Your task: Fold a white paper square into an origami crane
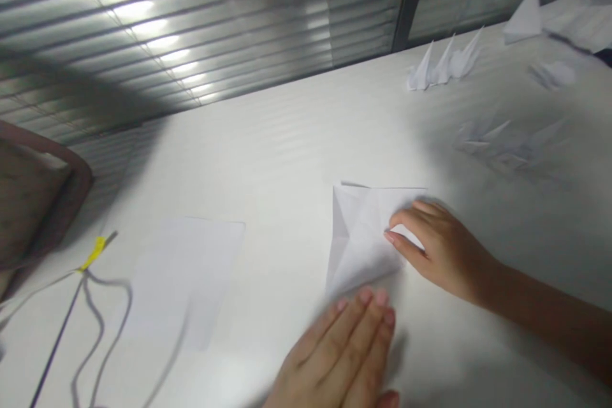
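A folded white paper [356, 239] with creased flaps lies on the white table [268, 153]. My right hand [442, 252] comes in from the right, its fingertips pinching the paper's right flap. My left hand [335, 357] rests flat with spread fingers, its fingertips at the paper's lower edge and holding nothing. A flat white sheet [184, 274] lies to the left of both hands, and neither hand touches it.
Several pointed folded paper pieces [442, 64] stand near the table's far edge, with loose paper [581, 19] at the back right. A grey cable with yellow tape [93, 254] lies at the left, beside a brown padded object [33, 204]. Metal blinds [167, 32] run beyond the table.
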Demonstrator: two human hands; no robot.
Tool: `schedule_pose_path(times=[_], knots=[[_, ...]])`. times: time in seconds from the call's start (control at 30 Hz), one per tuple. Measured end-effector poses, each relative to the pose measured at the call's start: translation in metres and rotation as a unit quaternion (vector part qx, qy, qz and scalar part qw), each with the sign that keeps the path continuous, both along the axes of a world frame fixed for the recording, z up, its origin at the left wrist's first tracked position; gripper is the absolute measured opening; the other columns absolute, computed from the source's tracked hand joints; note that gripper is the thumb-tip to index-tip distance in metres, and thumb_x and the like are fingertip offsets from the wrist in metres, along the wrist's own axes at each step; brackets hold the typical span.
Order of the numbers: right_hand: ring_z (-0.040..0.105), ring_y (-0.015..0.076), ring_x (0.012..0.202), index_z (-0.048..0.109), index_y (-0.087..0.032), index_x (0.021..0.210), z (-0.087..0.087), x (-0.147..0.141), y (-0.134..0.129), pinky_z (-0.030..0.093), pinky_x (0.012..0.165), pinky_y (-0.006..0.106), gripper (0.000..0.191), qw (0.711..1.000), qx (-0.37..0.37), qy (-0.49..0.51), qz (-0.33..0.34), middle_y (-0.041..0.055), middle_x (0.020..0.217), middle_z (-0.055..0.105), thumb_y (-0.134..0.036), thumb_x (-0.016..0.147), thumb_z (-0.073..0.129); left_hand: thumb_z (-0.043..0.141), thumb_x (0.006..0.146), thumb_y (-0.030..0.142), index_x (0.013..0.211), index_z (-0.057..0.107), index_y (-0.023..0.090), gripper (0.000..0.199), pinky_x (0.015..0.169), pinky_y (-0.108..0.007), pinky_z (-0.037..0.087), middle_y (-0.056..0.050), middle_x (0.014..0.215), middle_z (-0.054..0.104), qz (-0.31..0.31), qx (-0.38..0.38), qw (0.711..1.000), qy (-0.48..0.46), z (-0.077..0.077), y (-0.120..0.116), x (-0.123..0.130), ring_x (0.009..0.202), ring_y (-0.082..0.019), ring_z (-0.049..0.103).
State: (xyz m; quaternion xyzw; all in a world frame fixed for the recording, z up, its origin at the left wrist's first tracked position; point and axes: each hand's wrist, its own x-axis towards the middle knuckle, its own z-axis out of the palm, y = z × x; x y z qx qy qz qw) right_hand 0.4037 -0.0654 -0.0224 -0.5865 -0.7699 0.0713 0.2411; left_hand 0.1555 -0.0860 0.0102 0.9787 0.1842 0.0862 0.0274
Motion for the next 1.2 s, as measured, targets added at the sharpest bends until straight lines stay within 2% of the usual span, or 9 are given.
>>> schedule_pose_path(times=[0.1, 0.2, 0.3, 0.47, 0.7, 0.9, 1.07, 1.2], knots=[[0.054, 0.0237, 0.076, 0.058, -0.017, 0.080, 0.001, -0.001, 0.002, 0.040, 0.071, 0.035, 0.013, 1.000, -0.004, -0.002, -0.007, 0.0065, 0.074, 0.063, -0.019, 0.090, 0.050, 0.052, 0.085, 0.049, 0.140, 0.035, 0.000, 0.075, 0.107, -0.036, 0.036, -0.018, 0.144, 0.043, 0.019, -0.020, 0.999, 0.028, -0.003, 0.009, 0.030, 0.132, -0.028, 0.040], [0.055, 0.0238, 0.077, 0.059, -0.017, 0.081, 0.002, -0.002, 0.002, 0.040, 0.072, 0.035, 0.013, 1.000, -0.015, -0.003, -0.014, 0.0068, 0.075, 0.064, -0.019, 0.090, 0.050, 0.057, 0.078, 0.058, 0.142, 0.029, -0.002, 0.092, 0.109, -0.039, 0.034, -0.021, 0.149, 0.031, 0.020, -0.064, 0.997, 0.045, -0.011, 0.008, 0.044, 0.139, -0.032, 0.027], [0.056, 0.0239, 0.077, 0.060, -0.017, 0.081, 0.002, -0.003, 0.003, 0.040, 0.073, 0.035, 0.014, 0.999, -0.032, -0.004, -0.017, 0.0070, 0.076, 0.064, -0.018, 0.090, 0.049, 0.056, 0.079, 0.056, 0.144, 0.025, -0.001, 0.092, 0.109, -0.042, 0.034, -0.021, 0.150, 0.027, 0.019, -0.064, 0.996, 0.055, -0.017, 0.006, 0.042, 0.140, -0.032, 0.024], [0.057, 0.0246, 0.077, 0.061, -0.016, 0.082, 0.004, -0.004, 0.004, 0.040, 0.073, 0.035, 0.015, 0.999, -0.047, -0.004, -0.025, 0.0072, 0.076, 0.064, -0.020, 0.090, 0.049, 0.055, 0.079, 0.049, 0.143, 0.025, -0.003, 0.088, 0.107, -0.041, 0.037, -0.022, 0.150, 0.027, 0.031, -0.046, 0.997, 0.046, -0.020, 0.006, 0.038, 0.140, -0.031, 0.025], [0.057, 0.0242, 0.078, 0.061, -0.016, 0.082, 0.004, -0.005, 0.004, 0.041, 0.074, 0.034, 0.014, 0.998, -0.059, -0.012, -0.031, 0.0074, 0.077, 0.063, -0.020, 0.090, 0.050, 0.056, 0.079, 0.046, 0.140, 0.028, -0.008, 0.085, 0.102, -0.044, 0.043, -0.028, 0.146, 0.033, 0.041, -0.017, 0.999, 0.027, -0.023, 0.005, 0.039, 0.139, -0.035, 0.026], [0.057, 0.0225, 0.080, 0.060, -0.017, 0.082, 0.002, -0.004, 0.006, 0.040, 0.075, 0.033, 0.014, 0.998, -0.062, -0.014, -0.026, 0.0070, 0.079, 0.063, -0.021, 0.091, 0.050, 0.054, 0.080, 0.045, 0.137, 0.033, -0.007, 0.080, 0.098, -0.043, 0.047, -0.028, 0.141, 0.041, 0.045, 0.030, 0.998, 0.025, -0.021, 0.004, 0.029, 0.135, -0.036, 0.034], [0.057, 0.0226, 0.082, 0.060, -0.017, 0.082, 0.005, -0.006, 0.007, 0.040, 0.074, 0.033, 0.013, 0.998, -0.062, -0.017, -0.027, 0.0071, 0.081, 0.063, -0.021, 0.091, 0.051, 0.052, 0.083, 0.039, 0.140, 0.031, -0.003, 0.074, 0.096, -0.042, 0.050, -0.025, 0.140, 0.044, 0.072, 0.068, 0.994, 0.041, -0.024, 0.001, 0.012, 0.133, -0.033, 0.039], [0.057, 0.0219, 0.081, 0.061, -0.017, 0.083, 0.007, -0.006, 0.006, 0.040, 0.074, 0.033, 0.012, 0.998, -0.047, -0.016, -0.025, 0.0064, 0.080, 0.063, -0.020, 0.090, 0.052, 0.052, 0.085, 0.034, 0.145, 0.025, 0.001, 0.073, 0.093, -0.043, 0.051, -0.023, 0.139, 0.047, 0.103, 0.097, 0.988, 0.057, -0.030, -0.002, -0.018, 0.130, -0.031, 0.044]])
